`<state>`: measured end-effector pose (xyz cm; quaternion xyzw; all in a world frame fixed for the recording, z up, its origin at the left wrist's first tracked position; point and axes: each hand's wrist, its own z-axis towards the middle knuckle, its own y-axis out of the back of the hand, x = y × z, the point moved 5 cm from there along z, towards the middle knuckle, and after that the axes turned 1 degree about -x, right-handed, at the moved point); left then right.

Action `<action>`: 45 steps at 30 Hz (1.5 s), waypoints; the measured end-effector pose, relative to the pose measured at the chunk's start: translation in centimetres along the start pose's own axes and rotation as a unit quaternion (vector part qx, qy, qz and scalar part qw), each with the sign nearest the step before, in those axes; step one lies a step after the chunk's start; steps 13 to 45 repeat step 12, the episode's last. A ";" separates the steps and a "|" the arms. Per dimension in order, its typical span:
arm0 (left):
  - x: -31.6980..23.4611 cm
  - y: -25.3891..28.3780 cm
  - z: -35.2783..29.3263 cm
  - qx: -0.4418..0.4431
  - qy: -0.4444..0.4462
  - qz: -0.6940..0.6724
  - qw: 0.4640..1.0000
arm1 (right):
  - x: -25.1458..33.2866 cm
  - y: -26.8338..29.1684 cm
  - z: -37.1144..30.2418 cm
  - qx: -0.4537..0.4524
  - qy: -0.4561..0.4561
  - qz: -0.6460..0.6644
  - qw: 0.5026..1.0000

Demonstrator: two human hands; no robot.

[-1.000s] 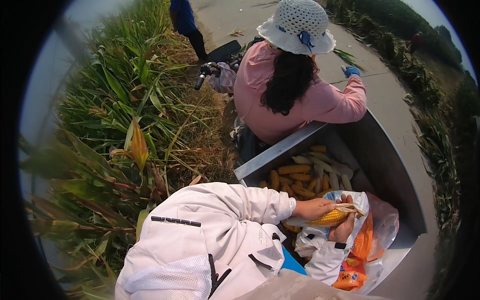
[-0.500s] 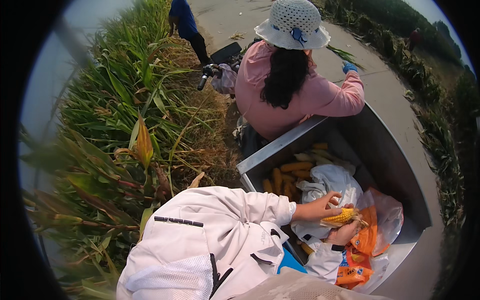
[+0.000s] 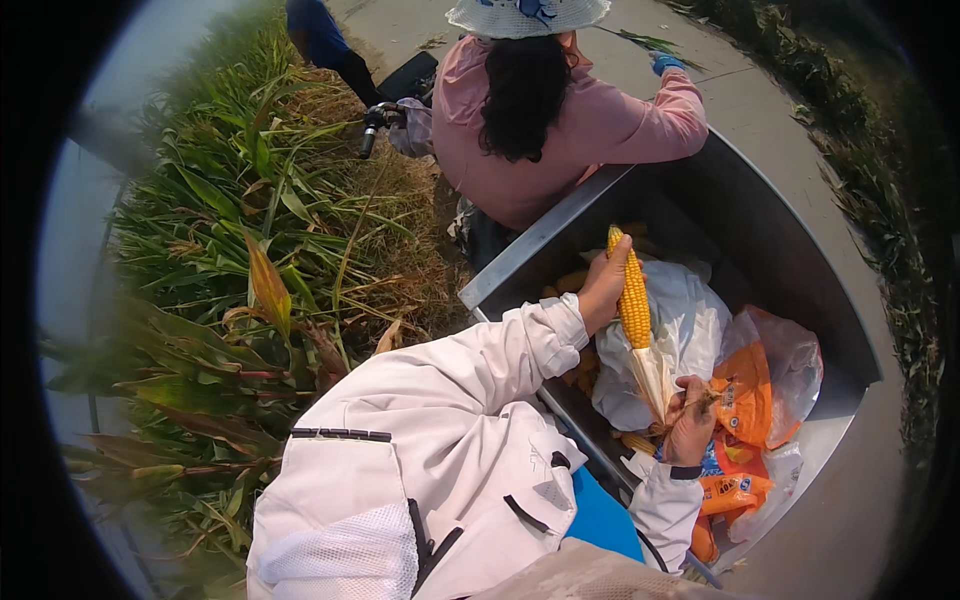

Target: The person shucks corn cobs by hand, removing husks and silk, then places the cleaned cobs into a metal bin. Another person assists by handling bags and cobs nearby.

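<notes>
A yellow ear of corn (image 3: 634,300) is held up over the cart, its kernels bare and its pale husk (image 3: 655,375) peeled down toward the stalk end. My left hand (image 3: 604,285) grips the upper part of the cob from its left side. Lower and to the right, my right hand (image 3: 690,422) is closed around the gathered husk at the base. Beneath the ear lies a white sack (image 3: 690,320) in the cart. Some yellow cobs (image 3: 583,368) show beside the sack, partly hidden by my left arm.
The metal cart's wall (image 3: 780,215) surrounds the load, with orange and clear plastic bags (image 3: 745,395) at its right. A person in a pink top (image 3: 600,110) sits at the front by a handlebar (image 3: 372,130). Corn plants (image 3: 220,330) line the left; a paved road (image 3: 735,110) runs right.
My left hand has moved up along the cob and my right hand down to the husk end. The ear, formerly mostly covered by my hands, now shows at full length. The view has shifted.
</notes>
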<state>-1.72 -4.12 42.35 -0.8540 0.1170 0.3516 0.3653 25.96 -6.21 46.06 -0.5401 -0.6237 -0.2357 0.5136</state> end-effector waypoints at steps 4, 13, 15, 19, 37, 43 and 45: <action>-0.8 -3.1 -4.4 0.145 -0.054 0.040 0.987 | -3.9 -4.8 2.1 0.092 0.058 -0.099 0.989; 5.5 0.6 -5.8 0.140 0.132 0.076 0.978 | -8.3 -5.9 0.2 0.176 0.000 -0.215 0.961; 5.5 0.6 -5.8 0.140 0.132 0.076 0.978 | -8.3 -5.9 0.2 0.176 0.000 -0.215 0.961; 5.5 0.6 -5.8 0.140 0.132 0.076 0.978 | -8.3 -5.9 0.2 0.176 0.000 -0.215 0.961; 5.5 0.6 -5.8 0.140 0.132 0.076 0.978 | -8.3 -5.9 0.2 0.176 0.000 -0.215 0.961; 5.5 0.6 -5.8 0.140 0.132 0.076 0.978 | -8.3 -5.9 0.2 0.176 0.000 -0.215 0.961; 5.5 0.6 -5.8 0.140 0.132 0.076 0.978 | -8.3 -5.9 0.2 0.176 0.000 -0.215 0.961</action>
